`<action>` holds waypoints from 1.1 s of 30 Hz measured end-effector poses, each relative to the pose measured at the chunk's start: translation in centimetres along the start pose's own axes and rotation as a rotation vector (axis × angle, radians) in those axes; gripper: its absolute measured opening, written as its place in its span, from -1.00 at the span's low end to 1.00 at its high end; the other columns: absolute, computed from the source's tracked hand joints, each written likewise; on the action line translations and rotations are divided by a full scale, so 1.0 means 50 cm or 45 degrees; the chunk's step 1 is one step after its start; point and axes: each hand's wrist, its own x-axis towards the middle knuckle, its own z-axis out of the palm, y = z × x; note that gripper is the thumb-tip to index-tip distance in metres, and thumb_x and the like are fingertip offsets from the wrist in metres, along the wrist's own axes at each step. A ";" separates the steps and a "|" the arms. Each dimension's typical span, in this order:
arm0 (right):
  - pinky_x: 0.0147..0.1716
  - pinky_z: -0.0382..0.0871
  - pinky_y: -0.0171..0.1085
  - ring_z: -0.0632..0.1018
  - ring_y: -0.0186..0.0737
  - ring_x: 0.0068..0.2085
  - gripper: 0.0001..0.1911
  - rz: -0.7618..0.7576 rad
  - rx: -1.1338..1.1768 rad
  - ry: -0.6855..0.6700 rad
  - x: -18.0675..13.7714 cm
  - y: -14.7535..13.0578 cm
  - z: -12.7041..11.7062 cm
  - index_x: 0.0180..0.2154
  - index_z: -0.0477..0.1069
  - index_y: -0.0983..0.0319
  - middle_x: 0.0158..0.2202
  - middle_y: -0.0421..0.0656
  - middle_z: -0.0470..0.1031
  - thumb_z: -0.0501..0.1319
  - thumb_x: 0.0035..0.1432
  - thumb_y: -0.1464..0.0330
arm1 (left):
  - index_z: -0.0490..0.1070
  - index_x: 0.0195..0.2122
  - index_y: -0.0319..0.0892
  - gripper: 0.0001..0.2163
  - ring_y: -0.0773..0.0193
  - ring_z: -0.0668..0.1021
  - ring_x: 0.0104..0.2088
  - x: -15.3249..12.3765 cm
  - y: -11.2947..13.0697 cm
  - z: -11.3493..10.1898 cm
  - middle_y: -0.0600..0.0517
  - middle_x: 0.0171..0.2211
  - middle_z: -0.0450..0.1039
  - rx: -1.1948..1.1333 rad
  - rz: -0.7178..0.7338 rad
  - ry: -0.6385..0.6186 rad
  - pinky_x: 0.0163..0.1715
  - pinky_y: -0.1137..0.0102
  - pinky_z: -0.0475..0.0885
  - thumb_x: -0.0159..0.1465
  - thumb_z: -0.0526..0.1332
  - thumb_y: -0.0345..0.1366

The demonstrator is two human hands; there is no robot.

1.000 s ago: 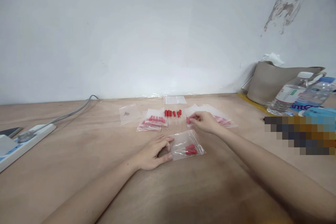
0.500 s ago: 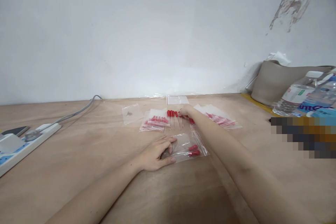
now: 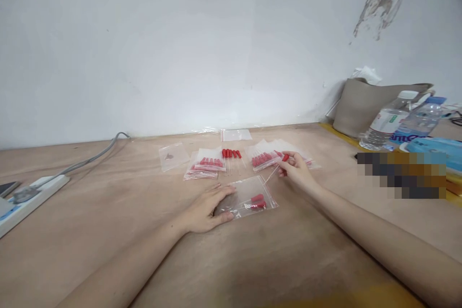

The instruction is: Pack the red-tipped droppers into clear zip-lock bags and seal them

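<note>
I've brought my right hand off the dropper row, pinching one red-bulbed dropper, tip near the clear bag, my left hand splayed on that bag

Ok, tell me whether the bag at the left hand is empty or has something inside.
Not empty: two red-bulbed droppers show through the clear bag, with the left hand resting at its edge.

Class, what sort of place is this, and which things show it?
Probably a simple indoor workspace: a wooden table, a power strip, and droppers, some loose, some in clear bags.
</note>
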 end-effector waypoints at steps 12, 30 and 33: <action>-0.57 0.34 -0.38 0.38 -0.43 -0.60 -0.58 0.049 0.161 0.146 -0.021 -0.007 -0.018 -0.22 0.12 0.17 -0.56 -0.36 0.28 0.22 -0.15 0.33 | 0.04 0.15 -0.09 -0.51 0.10 0.24 0.09 -0.001 -0.002 0.002 -0.05 0.12 0.15 0.004 -0.015 -0.014 0.06 0.18 0.16 0.22 0.10 -0.12; -0.69 0.15 -0.44 0.28 -0.49 -0.69 -0.65 0.276 -0.092 -0.676 -0.079 0.002 0.029 -0.48 0.33 0.29 -0.69 -0.32 0.32 0.29 -0.21 0.15 | -0.02 0.18 -0.09 -0.48 0.12 0.26 0.07 0.000 0.004 0.000 -0.06 0.11 0.16 0.006 -0.016 -0.019 0.04 0.21 0.19 0.22 0.10 -0.14; -0.67 0.17 -0.45 0.29 -0.50 -0.68 -0.68 0.286 -0.137 -0.822 -0.079 -0.001 0.023 -0.50 0.36 0.30 -0.70 -0.32 0.31 0.25 -0.14 0.15 | -0.02 0.18 -0.07 -0.47 0.10 0.21 0.11 0.000 0.000 0.001 -0.04 0.14 0.13 0.024 -0.009 -0.027 0.09 0.16 0.12 0.22 0.10 -0.13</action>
